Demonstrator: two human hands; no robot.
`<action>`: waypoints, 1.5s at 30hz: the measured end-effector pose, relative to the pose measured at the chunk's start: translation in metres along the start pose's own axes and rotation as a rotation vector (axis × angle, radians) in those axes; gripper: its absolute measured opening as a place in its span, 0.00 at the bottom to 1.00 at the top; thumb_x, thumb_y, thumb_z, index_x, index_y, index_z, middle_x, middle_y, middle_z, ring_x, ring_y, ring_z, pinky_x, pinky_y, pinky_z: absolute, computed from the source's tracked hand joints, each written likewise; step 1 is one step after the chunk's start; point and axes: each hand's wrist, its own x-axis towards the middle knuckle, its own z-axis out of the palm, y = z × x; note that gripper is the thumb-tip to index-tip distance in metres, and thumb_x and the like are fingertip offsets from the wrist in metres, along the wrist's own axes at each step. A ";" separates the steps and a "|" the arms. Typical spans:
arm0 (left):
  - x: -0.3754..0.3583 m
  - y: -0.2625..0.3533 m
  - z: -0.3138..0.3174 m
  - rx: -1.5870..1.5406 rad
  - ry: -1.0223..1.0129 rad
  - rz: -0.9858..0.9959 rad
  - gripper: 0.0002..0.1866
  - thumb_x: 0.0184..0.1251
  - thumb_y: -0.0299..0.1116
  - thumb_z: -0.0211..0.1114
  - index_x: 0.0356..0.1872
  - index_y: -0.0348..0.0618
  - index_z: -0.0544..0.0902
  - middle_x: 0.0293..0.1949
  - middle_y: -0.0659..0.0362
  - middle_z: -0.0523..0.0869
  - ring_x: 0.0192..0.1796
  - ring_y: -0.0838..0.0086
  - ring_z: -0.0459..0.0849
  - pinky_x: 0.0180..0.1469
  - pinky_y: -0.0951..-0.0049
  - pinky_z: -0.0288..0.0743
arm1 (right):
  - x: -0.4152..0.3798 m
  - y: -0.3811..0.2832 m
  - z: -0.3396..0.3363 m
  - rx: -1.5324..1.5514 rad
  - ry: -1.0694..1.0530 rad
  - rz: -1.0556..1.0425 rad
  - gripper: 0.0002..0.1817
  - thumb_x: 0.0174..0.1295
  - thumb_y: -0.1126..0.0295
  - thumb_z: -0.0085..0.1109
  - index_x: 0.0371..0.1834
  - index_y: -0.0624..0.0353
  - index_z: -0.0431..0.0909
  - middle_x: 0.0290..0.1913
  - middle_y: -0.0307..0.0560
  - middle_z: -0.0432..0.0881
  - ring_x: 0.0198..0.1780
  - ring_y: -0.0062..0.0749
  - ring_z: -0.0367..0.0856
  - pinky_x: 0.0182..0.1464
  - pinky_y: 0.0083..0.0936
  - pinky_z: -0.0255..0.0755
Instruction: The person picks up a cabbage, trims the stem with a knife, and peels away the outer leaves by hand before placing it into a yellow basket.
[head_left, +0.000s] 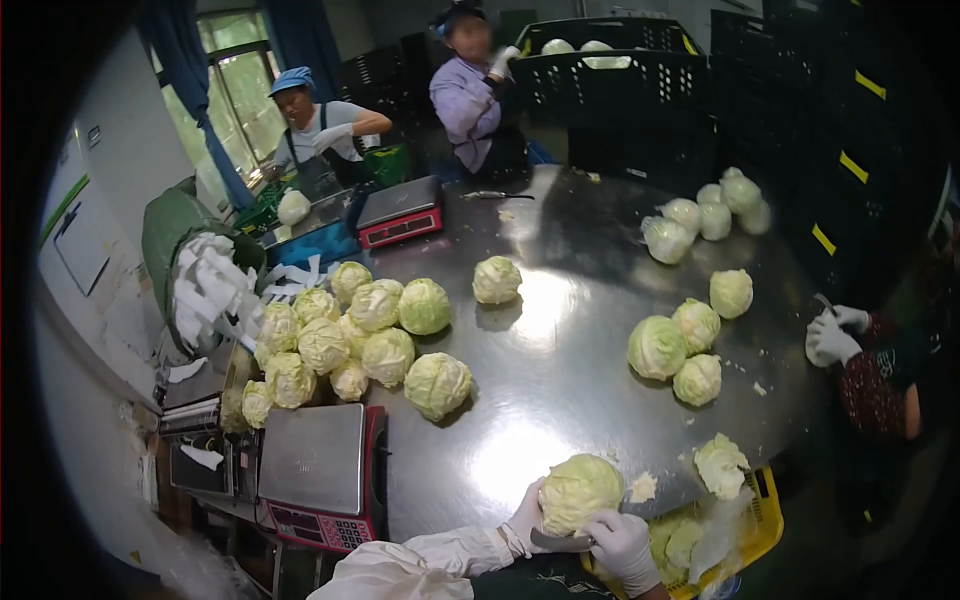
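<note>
A pale green cabbage (581,495) is held at the front edge of the metal table (520,400). My left hand (524,517), in a white glove, cups its left side. My right hand (622,545), also gloved, has its fingers closed round a knife (560,542) whose blade lies against the underside of the cabbage. Small leaf scraps (643,488) lie just right of the cabbage. Below my right hand is a yellow crate (768,510) with loose leaves and plastic in it.
Cabbages (323,345) pile up at the left, near a red scale (312,460). Several others (657,347) stand at the right, wrapped ones (667,240) behind. A co-worker's gloved hands (832,338) are at the right edge; two people stand across the table by black crates (610,85).
</note>
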 end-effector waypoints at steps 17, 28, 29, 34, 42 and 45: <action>-0.111 0.244 0.005 0.366 0.162 1.109 0.33 0.77 0.50 0.59 0.75 0.42 0.68 0.69 0.51 0.77 0.68 0.58 0.78 0.68 0.57 0.76 | -0.089 0.010 0.085 0.721 0.295 0.801 0.28 0.65 0.84 0.67 0.69 0.62 0.71 0.49 0.42 0.80 0.41 0.22 0.79 0.43 0.21 0.77; -0.025 0.404 0.007 1.534 0.971 1.587 0.43 0.40 0.48 0.87 0.60 0.42 0.78 0.52 0.45 0.84 0.57 0.51 0.84 0.62 0.58 0.78 | -0.091 -0.008 0.072 1.056 0.087 1.140 0.14 0.65 0.72 0.67 0.53 0.61 0.82 0.34 0.41 0.83 0.31 0.23 0.80 0.33 0.22 0.75; -0.018 0.402 0.010 1.614 0.908 1.506 0.44 0.40 0.49 0.87 0.60 0.42 0.78 0.53 0.45 0.84 0.57 0.51 0.83 0.62 0.57 0.77 | -0.096 -0.010 0.074 1.019 0.136 1.197 0.15 0.64 0.72 0.67 0.54 0.61 0.82 0.34 0.41 0.83 0.31 0.24 0.80 0.34 0.23 0.75; 0.012 0.403 0.002 2.015 0.922 1.166 0.48 0.37 0.57 0.86 0.61 0.43 0.77 0.54 0.44 0.84 0.59 0.48 0.83 0.62 0.55 0.78 | -0.116 -0.011 0.091 0.996 0.355 1.193 0.18 0.65 0.71 0.68 0.57 0.64 0.80 0.37 0.44 0.85 0.31 0.25 0.83 0.35 0.25 0.79; 0.011 0.459 0.002 2.287 1.032 0.223 0.61 0.33 0.65 0.85 0.70 0.40 0.70 0.65 0.40 0.79 0.65 0.46 0.80 0.64 0.53 0.78 | -0.114 -0.016 0.076 1.013 0.359 1.311 0.16 0.67 0.68 0.68 0.55 0.63 0.83 0.33 0.43 0.87 0.28 0.24 0.84 0.31 0.22 0.77; 0.021 0.426 0.066 2.682 1.218 0.085 0.65 0.33 0.66 0.85 0.73 0.40 0.67 0.67 0.40 0.77 0.68 0.46 0.79 0.65 0.52 0.77 | -0.106 -0.023 0.064 1.019 0.360 1.301 0.11 0.69 0.68 0.66 0.51 0.61 0.84 0.32 0.41 0.87 0.26 0.23 0.82 0.29 0.22 0.74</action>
